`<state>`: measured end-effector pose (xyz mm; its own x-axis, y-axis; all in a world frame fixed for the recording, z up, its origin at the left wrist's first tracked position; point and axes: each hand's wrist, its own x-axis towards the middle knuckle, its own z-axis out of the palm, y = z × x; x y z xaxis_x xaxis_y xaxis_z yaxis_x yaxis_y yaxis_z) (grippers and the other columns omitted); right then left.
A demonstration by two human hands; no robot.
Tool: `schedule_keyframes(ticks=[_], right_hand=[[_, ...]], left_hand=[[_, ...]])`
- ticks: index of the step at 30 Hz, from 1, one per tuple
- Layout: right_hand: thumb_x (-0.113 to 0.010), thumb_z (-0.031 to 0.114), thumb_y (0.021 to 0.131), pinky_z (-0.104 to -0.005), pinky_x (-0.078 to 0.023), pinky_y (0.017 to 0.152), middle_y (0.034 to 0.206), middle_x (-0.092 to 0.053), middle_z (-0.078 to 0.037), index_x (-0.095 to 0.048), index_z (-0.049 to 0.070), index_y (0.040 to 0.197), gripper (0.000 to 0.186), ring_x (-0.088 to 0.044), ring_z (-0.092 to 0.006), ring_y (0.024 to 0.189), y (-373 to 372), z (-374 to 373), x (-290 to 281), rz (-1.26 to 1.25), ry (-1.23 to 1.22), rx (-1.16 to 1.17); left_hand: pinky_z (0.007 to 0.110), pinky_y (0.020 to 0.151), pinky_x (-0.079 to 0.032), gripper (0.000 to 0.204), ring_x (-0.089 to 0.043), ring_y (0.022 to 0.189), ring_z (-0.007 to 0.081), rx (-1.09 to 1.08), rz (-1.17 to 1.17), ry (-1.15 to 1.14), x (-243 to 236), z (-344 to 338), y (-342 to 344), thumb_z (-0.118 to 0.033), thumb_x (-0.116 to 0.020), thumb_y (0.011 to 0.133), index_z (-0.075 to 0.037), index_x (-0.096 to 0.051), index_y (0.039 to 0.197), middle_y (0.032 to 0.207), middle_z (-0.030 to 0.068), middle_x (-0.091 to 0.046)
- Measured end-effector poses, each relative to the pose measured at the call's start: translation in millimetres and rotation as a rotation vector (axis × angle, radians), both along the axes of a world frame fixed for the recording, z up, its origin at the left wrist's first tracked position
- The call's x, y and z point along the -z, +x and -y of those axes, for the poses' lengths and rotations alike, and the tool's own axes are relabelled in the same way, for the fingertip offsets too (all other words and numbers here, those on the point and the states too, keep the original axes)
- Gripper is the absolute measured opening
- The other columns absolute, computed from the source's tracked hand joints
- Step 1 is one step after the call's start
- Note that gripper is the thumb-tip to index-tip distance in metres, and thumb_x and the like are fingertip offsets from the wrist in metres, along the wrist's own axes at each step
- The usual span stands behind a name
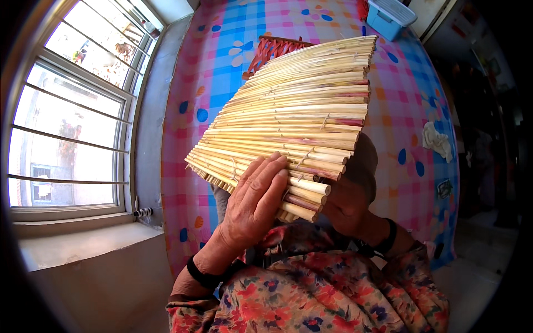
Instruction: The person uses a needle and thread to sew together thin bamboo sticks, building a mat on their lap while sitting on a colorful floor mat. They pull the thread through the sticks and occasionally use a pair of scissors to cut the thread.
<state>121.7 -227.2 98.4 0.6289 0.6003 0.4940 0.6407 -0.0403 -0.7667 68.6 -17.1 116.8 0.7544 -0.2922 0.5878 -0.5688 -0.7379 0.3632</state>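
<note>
A mat of pale straw-coloured stalks (pixel 288 111), tied side by side with thin string, is held up before me. It fans out away from me, and its near edge is rolled or folded under. My left hand (pixel 258 188) grips that near edge, its fingers laid close together across the stalks and its thumb out of sight. At the right ends of the stalks is my right hand (pixel 347 208), in shade and partly covered by the mat. It appears closed on the mat's edge from beneath, with most of its fingers hidden. Some stalks show reddish-purple patches.
Beyond the mat lies a red lattice-like woven object (pixel 269 53) on a checked, flowered cloth (pixel 222 72). A light-blue lidded box (pixel 390 19) stands at the far right. A crumpled white cloth (pixel 437 141) lies to the right. Barred windows (pixel 72 133) and a sill (pixel 89 244) border the left.
</note>
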Motion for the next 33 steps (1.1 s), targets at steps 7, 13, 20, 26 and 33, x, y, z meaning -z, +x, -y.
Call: schedule_keyframes(ticks=[7,13,20,26,33], right_hand=[[-0.064,-0.006,0.081,-0.0347,-0.04,0.057,0.075,-0.048,-0.01,-0.059,0.002,0.085,0.009,-0.049,-0.0265,0.068,0,0,4,0.024,0.025,0.0],[-0.064,-0.004,0.081,-0.0359,-0.04,0.059,0.075,-0.048,-0.01,-0.06,0.001,0.087,0.008,-0.05,-0.0275,0.069,0,-1,4,-0.048,0.034,-0.004],[-0.064,-0.001,0.084,-0.0358,-0.041,0.056,0.074,-0.051,-0.012,-0.063,0.001,0.094,0.01,-0.054,-0.0284,0.065,-2,5,7,-0.127,-0.056,-0.03],[-0.061,0.001,0.088,-0.0311,-0.044,0.055,0.075,-0.057,-0.013,-0.063,-0.001,0.104,0.016,-0.056,-0.0239,0.06,-11,10,6,-0.394,-0.017,-0.07],[-0.059,-0.004,0.087,-0.0306,-0.043,0.055,0.075,-0.056,-0.011,-0.059,-0.002,0.115,0.028,-0.055,-0.0198,0.063,-14,16,15,-0.298,0.014,-0.086]], left_hand=[[0.048,0.099,-0.045,0.036,-0.058,0.115,0.0367,0.007,-0.001,-0.009,1,0,1,0.0,-0.061,0.081,0.006,-0.054,0.116,0.122,0.0229,-0.058],[0.048,0.099,-0.045,0.037,-0.058,0.116,0.037,-0.003,0.01,-0.016,1,0,1,0.0,-0.061,0.08,0.006,-0.054,0.116,0.123,0.023,-0.058],[0.048,0.1,-0.044,0.036,-0.057,0.118,0.0363,-0.026,0.001,-0.024,1,0,1,0.0,-0.061,0.08,0.005,-0.055,0.116,0.123,0.0221,-0.059],[0.048,0.101,-0.043,0.036,-0.057,0.118,0.0361,-0.013,-0.004,-0.02,1,-2,2,-0.001,-0.06,0.081,0.004,-0.054,0.116,0.124,0.022,-0.059],[0.048,0.099,-0.045,0.04,-0.058,0.116,0.0359,-0.016,0.001,0.006,-5,2,4,-0.001,-0.06,0.079,0.003,-0.055,0.118,0.123,0.0209,-0.059]])
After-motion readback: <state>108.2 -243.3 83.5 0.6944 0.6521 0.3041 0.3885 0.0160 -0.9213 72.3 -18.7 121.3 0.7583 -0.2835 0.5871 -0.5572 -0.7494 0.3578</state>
